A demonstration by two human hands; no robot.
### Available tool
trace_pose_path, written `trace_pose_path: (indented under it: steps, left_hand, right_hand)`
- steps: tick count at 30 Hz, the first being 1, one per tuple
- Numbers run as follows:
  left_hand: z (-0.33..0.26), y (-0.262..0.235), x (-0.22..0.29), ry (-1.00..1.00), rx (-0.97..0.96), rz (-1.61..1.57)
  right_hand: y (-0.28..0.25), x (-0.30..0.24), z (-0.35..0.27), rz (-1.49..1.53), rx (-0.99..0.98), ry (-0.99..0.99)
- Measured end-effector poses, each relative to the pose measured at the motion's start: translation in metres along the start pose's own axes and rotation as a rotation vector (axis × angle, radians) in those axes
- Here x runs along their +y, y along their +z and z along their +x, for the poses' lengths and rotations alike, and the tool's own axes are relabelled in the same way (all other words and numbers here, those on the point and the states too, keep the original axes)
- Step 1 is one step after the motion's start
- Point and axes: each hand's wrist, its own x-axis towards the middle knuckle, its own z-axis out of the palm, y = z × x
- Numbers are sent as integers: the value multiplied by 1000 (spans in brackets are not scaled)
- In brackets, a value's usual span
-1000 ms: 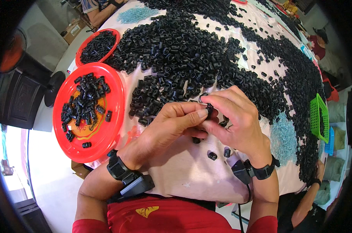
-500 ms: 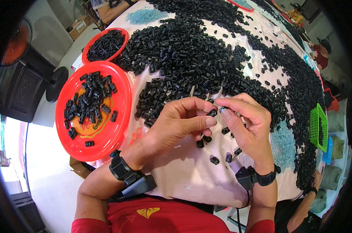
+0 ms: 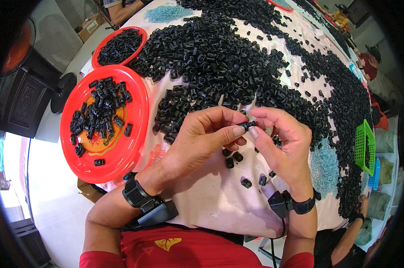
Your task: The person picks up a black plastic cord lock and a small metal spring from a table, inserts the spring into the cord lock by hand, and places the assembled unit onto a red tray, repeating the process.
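Note:
Both of my hands meet over the near part of the pile, fingertip to fingertip. My left hand [image 3: 206,136] is closed, pinching a small black plastic cord lock [image 3: 246,126] between thumb and forefinger. From the other side, the thumb and fingers of my right hand [image 3: 284,140] close on the end of the same piece; fingertips cover much of it. Several loose black cord lock bodies [image 3: 246,182] lie on the pale cloth below my hands. Beyond my fingers spreads a large heap of hollow black bodies [image 3: 211,58].
At left, a red plate [image 3: 72,167] carries several black cord locks. Behind it, a smaller red plate [image 3: 144,39] holds thin black parts. Bluish heaps of tiny springs [image 3: 324,167] lie right and far left. A green basket [image 3: 364,147] stands at the right edge; other people sit around the table.
My right hand has moved left, bringing its fingertips against the cord lock in my left hand. The small gap between the hands has closed. The view has shifted slightly.

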Motion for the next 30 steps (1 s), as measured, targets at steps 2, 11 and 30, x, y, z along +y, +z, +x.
trace_pose_path:
  steps: [2, 11, 30]
  left_hand:
    - [0, -2, -1, 34, -22, 12]
    - [0, -3, -3, 50, 10, 196]
    - [-4, 3, 4, 107, 17, 512]
  right_hand:
    - [0, 0, 0, 38, 28, 16]
    - [-4, -3, 3, -207, -24, -132]
    - [-4, 2, 3, -112, -117, -86]
